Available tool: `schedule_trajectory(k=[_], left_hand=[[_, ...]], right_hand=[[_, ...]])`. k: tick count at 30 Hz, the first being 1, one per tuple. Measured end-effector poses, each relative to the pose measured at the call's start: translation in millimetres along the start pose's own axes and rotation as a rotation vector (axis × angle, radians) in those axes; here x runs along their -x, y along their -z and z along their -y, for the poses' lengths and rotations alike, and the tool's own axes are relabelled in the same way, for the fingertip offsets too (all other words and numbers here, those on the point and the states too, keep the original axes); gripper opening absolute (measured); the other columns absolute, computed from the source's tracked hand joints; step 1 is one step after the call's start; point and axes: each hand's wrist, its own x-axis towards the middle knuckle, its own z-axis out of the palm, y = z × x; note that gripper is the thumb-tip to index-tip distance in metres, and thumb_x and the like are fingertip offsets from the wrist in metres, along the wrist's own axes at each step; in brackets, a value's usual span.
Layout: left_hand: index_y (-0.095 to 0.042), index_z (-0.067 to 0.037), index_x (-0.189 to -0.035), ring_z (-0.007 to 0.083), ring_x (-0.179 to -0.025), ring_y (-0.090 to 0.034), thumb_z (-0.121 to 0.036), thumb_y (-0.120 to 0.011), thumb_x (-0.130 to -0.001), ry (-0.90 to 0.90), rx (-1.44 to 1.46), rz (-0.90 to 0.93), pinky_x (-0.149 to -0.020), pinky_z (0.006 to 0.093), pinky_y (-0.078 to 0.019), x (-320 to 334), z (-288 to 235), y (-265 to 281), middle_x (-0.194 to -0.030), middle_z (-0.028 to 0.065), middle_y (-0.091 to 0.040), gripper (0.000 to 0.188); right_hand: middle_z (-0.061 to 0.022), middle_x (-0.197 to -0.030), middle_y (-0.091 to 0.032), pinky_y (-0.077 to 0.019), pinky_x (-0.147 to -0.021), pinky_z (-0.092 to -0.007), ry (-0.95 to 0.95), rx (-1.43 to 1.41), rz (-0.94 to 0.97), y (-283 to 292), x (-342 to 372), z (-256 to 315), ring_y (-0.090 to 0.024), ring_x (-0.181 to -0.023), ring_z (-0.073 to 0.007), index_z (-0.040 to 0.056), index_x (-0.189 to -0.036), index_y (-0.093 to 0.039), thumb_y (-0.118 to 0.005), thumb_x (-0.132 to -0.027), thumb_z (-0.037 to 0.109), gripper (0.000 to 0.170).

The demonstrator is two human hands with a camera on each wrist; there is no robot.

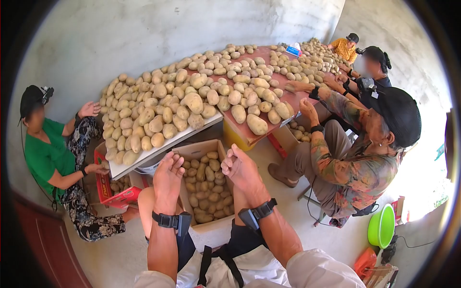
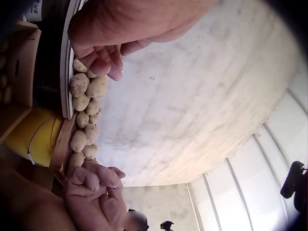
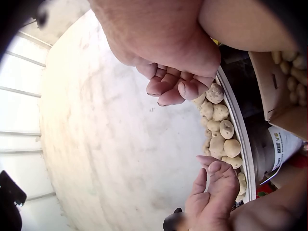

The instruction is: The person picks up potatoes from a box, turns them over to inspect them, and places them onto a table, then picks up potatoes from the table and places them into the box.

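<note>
The loose potatoes [image 1: 193, 102] covered most of the white tabletop [image 1: 168, 145], piled right up to its near edge and left corner; more of them ran onto the red-brown tabletop [image 1: 261, 52] beside it, some at its near edge. We saw boxed potatoes [image 1: 206, 192] too, filling the cardboard box [image 1: 195, 150] on the floor, just off the white tabletop's near right corner.

We held both hands up in front of that box, palms turned partly inward; the left hand [image 1: 168, 178] was over the box's left side, fingers loosely bent and clamped on nothing; the right hand [image 1: 244, 174] was over its right side, fingers also loosely curled, grip empty; the two hands were apart; each wrist wore a black strap with a device.

Farther out, a person in green [image 1: 53, 153] sat by the white tabletop's left end, one hand near the piled potatoes, the other at the red box [image 1: 109, 188]; a person in a patterned shirt [image 1: 355, 158] sat at the right, near the red-brown tabletop; two more people were beyond; the blue packet [image 1: 293, 51] lay toward the far edge; a yellow bucket [image 2: 41, 134] stood below; a green basin [image 1: 382, 226] was at lower right.
</note>
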Motion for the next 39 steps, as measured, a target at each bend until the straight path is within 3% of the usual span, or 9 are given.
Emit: schedule_trajectory(k=[16,25,31,39], left_hand=[[-0.056,-0.001,-0.121,0.0201,-0.098,-0.067,-0.011,-0.054,-0.097,0.045,-0.145,-0.055,-0.073,0.0307,-0.053,-9,4,7,-0.102,0.0076,-0.066,0.027],[-0.058,-0.002,-0.12,0.0205,-0.099,-0.066,-0.01,-0.058,-0.093,-0.035,-0.085,-0.065,-0.077,0.0305,-0.0522,-9,-45,71,-0.104,0.006,-0.067,0.029],[-0.056,-0.002,-0.122,0.0206,-0.098,-0.066,-0.01,-0.057,-0.094,-0.054,-0.016,-0.22,-0.078,0.0321,-0.0506,11,-79,93,-0.103,0.0057,-0.066,0.03],[-0.056,-0.003,-0.121,0.0198,-0.1,-0.062,-0.009,-0.057,-0.094,-0.135,0.116,-0.107,-0.079,0.0332,-0.0499,42,-114,104,-0.108,0.0053,-0.063,0.029]], right_hand=[[-0.0009,-0.064,-0.045,-0.0379,-0.059,-0.0292,-0.033,-0.023,-0.013,7,-4,3,-0.046,-0.064,-0.0181,0.0115,-0.083,-0.054,-0.053,-0.101,0.036,0.03],[-0.0012,-0.065,-0.046,-0.0382,-0.06,-0.0299,0.035,-0.033,-0.056,29,4,27,-0.046,-0.065,-0.0188,0.0119,-0.083,-0.055,-0.056,-0.099,0.037,0.03],[-0.0021,-0.068,-0.048,-0.0407,-0.06,-0.0306,0.092,-0.05,-0.048,50,21,49,-0.048,-0.066,-0.0192,0.0109,-0.086,-0.054,-0.054,-0.101,0.034,0.028],[0.0004,-0.067,-0.044,-0.0392,-0.06,-0.0294,0.108,0.001,-0.068,50,34,58,-0.045,-0.065,-0.0161,0.0117,-0.085,-0.052,-0.052,-0.102,0.034,0.028]])
